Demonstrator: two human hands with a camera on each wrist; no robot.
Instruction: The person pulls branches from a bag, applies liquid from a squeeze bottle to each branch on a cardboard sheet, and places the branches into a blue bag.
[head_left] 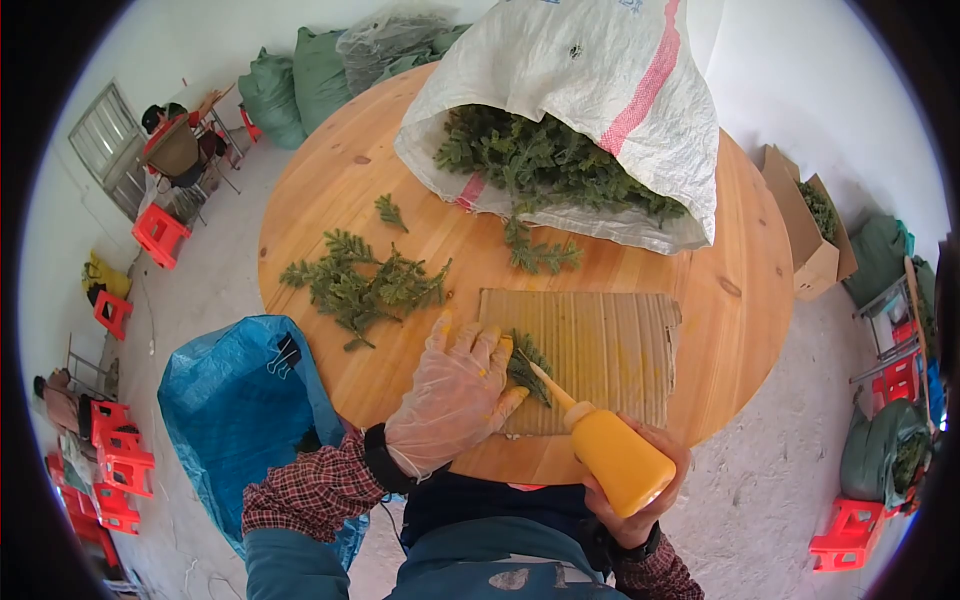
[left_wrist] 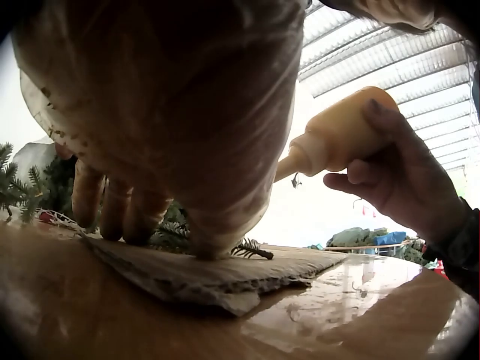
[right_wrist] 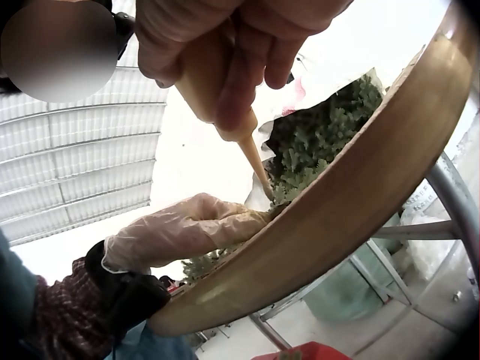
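Note:
A yellow squeeze bottle (head_left: 622,462) with a long nozzle is gripped in my bare right hand (head_left: 655,468). It tilts so that the nozzle tip points left and down, right at a small green sprig (head_left: 530,368). This sprig lies on the left part of a corrugated cardboard sheet (head_left: 610,350). My left hand (head_left: 450,400), in a clear glove with yellow stains on the fingertips, presses beside the sprig at the sheet's left edge with its fingers spread. From low down, the left wrist view shows the thumb and fingers reaching down to the cardboard (left_wrist: 187,281).
Loose evergreen sprigs (head_left: 370,285) lie left of the cardboard on the round wooden table (head_left: 740,330). At the back a white woven sack (head_left: 560,70) opens toward me, full of greenery (head_left: 550,155). A blue bag (head_left: 225,385) hangs at the table's left edge. Red stools (head_left: 160,235) stand around.

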